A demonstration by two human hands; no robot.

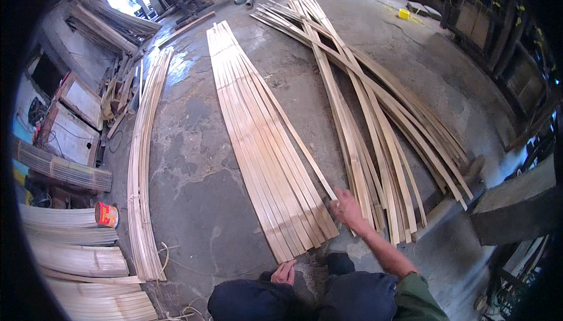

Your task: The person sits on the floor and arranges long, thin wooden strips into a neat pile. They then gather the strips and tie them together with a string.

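While the right hand (pixel 350 211) pinches the near end of a long pale strip (pixel 317 170) between thumb and fingers, the left hand (pixel 284 273), its fingers bent, sits at the near end of the row of strips (pixel 264 157); whether it grips anything I cannot tell. The row lies on the floor (pixel 193 192), left of a crossed pile (pixel 353 72).

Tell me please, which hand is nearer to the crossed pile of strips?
Right. The right hand is at the left edge of the crossed pile; the left hand is farther left, at the near end of the flat row of strips.
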